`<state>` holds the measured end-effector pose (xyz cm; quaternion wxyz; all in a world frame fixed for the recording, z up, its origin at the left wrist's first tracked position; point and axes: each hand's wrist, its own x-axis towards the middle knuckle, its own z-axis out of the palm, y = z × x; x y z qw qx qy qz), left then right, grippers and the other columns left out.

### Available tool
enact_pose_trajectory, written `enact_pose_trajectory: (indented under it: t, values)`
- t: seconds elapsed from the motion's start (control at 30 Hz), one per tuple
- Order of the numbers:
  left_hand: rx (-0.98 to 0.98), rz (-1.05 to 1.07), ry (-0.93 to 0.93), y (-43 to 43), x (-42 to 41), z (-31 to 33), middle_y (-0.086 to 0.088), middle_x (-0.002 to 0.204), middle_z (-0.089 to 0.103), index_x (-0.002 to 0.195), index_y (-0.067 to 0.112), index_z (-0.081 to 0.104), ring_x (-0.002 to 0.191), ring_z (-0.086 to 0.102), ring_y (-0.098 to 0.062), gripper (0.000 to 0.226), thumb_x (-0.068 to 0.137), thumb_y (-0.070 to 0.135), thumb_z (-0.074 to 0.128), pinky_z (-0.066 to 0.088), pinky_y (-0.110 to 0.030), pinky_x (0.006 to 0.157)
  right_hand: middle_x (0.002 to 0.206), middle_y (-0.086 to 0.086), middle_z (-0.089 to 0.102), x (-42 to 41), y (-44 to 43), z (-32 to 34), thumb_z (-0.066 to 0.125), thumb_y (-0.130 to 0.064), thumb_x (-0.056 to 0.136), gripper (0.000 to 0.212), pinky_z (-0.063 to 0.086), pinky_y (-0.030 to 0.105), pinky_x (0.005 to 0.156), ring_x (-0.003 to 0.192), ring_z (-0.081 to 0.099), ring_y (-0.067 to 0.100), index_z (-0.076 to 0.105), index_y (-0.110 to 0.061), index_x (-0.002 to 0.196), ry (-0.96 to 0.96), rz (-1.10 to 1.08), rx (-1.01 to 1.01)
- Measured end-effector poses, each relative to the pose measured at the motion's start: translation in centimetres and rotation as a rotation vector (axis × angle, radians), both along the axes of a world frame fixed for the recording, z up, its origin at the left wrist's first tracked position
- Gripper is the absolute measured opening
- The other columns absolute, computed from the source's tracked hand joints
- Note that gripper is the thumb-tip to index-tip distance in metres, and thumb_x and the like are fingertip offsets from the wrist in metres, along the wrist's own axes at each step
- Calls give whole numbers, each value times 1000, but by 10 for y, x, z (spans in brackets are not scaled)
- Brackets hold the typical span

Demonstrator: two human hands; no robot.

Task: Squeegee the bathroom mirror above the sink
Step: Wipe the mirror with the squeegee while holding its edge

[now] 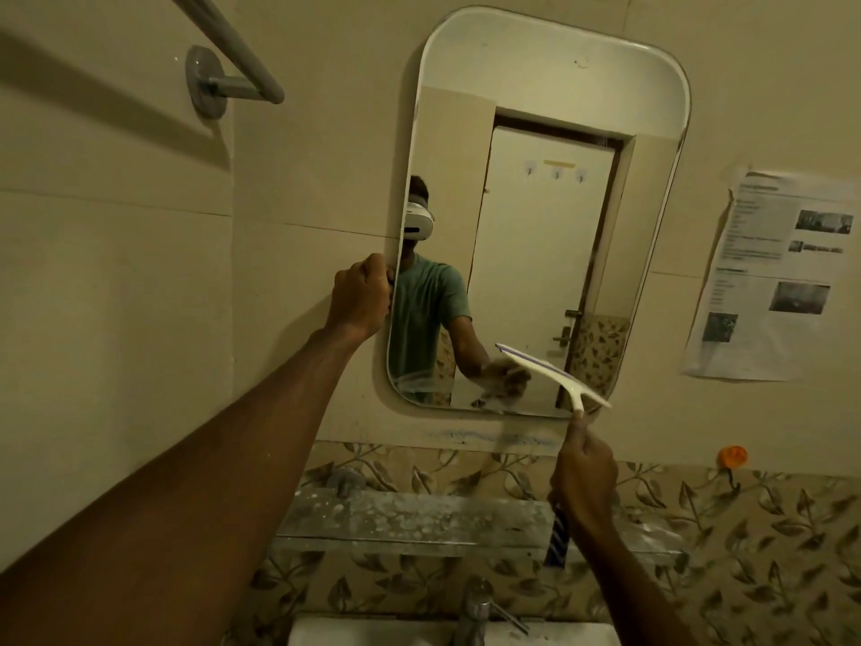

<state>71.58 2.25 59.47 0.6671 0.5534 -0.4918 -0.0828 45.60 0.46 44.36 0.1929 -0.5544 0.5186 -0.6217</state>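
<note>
While left hand (361, 298) fingers grip mirror (536, 216) edge, right hand (584, 477) fingers hold squeegee (552, 373), blade slanting up-left.

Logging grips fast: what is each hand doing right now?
Left hand: closed on the mirror's left edge.
Right hand: closed on the squeegee handle.

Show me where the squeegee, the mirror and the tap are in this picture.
squeegee (552, 373): head view, on the white blade bar, near its middle.
mirror (536, 226): head view, on the glass, where the door is reflected.
tap (473, 613): head view, on the metal body above the sink.
</note>
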Motion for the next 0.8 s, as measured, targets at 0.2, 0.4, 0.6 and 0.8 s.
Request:
enact_pose_trajectory:
  t: [0.2,0.4,0.6,0.8]
  values:
    - [-31,-2,141,8,-13,-5,-23,82,65,74,9,59,74,61,-31,46,96,31,25,54,-48,77,62,16,58,0,-4,59,29,-43,103,51,54,45,50,52,57,34,53,-17,67,43,-6,-142]
    - [-23,-5,119,7,-11,-7,-24,88,66,84,2,63,87,62,-37,57,85,43,23,52,-55,84,54,6,49,34,15,-4,31,-42,102,52,42,33,44,46,49,22,51,-11,65,-37,55,3]
    - [-38,-13,68,8,-8,-11,-28,83,64,66,14,56,83,62,-41,46,78,45,23,52,-56,81,61,11,54,34,19,45,30,-40,104,53,39,27,45,49,48,19,57,-8,72,0,73,-113]
    - [-73,-24,18,-1,1,-16,-24,82,66,64,21,55,82,63,-38,44,78,48,23,53,-55,82,54,6,51,64,17,7,32,-38,103,50,41,32,42,46,49,22,51,-13,64,-46,20,-73]
